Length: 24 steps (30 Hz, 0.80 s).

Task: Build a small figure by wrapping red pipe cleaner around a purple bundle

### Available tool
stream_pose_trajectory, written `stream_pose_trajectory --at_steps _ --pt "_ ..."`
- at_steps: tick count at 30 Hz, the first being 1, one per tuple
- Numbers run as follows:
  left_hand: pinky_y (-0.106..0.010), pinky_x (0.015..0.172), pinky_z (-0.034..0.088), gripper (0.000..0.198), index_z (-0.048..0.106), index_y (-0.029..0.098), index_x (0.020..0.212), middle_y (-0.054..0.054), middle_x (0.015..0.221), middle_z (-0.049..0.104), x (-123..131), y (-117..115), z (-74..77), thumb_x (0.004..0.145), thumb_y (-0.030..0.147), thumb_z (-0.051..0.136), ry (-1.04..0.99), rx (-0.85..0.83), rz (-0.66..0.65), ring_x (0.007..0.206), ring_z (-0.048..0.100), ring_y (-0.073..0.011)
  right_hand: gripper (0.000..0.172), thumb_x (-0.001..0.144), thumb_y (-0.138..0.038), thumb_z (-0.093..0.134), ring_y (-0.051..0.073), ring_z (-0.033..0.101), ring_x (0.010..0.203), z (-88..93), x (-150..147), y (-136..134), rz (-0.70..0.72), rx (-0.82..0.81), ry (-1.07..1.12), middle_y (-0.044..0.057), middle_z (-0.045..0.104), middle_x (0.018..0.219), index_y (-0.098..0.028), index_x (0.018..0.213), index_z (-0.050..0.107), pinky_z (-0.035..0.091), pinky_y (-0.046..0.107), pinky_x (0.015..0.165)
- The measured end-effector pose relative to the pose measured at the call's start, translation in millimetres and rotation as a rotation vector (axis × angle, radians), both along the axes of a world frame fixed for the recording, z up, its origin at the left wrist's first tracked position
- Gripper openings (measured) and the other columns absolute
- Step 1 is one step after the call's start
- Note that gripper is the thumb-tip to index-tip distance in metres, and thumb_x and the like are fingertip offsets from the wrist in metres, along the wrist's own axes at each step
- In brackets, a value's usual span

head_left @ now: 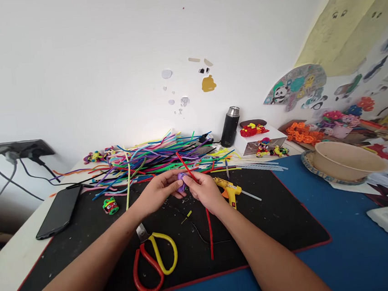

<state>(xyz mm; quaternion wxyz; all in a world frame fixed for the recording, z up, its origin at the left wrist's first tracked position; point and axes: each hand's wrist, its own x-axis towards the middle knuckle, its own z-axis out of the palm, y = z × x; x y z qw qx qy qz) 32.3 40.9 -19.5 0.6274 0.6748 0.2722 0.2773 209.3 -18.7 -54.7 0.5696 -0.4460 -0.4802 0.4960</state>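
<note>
My left hand (159, 192) and my right hand (203, 190) meet above a black mat (272, 215), both pinching a small purple pipe-cleaner piece (181, 182). A red pipe cleaner (185, 164) rises from between my fingers, and its lower part (210, 233) runs down onto the mat below my right hand. A yellow glue gun (230, 191) lies just right of my right hand. Red-and-yellow scissors (153, 259) rest on the mat under my left forearm.
A heap of coloured pipe cleaners (161, 158) lies behind my hands. A phone (59, 212) and a small green figure (110, 205) sit at left, a black flask (230, 126) at back, a beige bowl (344, 160) and crafted flowers (304, 134) at right.
</note>
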Motion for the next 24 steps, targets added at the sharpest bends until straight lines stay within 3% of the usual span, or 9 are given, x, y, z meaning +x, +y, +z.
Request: stream_pose_trajectory --at_steps 5,14,24 --pt "-0.036 0.072 0.062 0.064 0.068 0.018 0.138 -0.006 0.086 0.077 0 0 -3.3 0.089 0.057 0.078 -0.004 0.009 0.02 0.076 0.076 -0.0235 0.043 0.09 -0.062 0.071 0.01 0.034 0.048 -0.8 1 0 -0.021 0.023 -0.081 -0.007 0.041 0.056 -0.019 0.091 0.07 0.027 0.025 0.046" --pt "-0.036 0.078 0.063 0.065 0.064 0.02 0.144 -0.007 0.101 0.077 2 1 -7.5 0.09 0.053 0.078 -0.038 0.024 -0.047 0.083 0.075 -0.0215 0.043 0.09 -0.062 0.071 0.01 0.032 0.048 -2.7 3 2 -0.043 0.021 -0.066 -0.008 0.04 0.055 -0.02 0.087 0.067 0.026 0.025 0.046" --pt "-0.035 0.076 0.061 0.06 0.066 0.019 0.14 -0.006 0.098 0.076 2 0 -10.9 0.091 0.051 0.076 0.019 0.109 0.045 0.082 0.072 -0.0207 0.041 0.089 -0.06 0.071 0.009 0.035 0.049 -3.8 0 3 -0.005 0.0 -0.063 -0.007 0.045 0.06 -0.019 0.094 0.067 0.026 0.025 0.046"
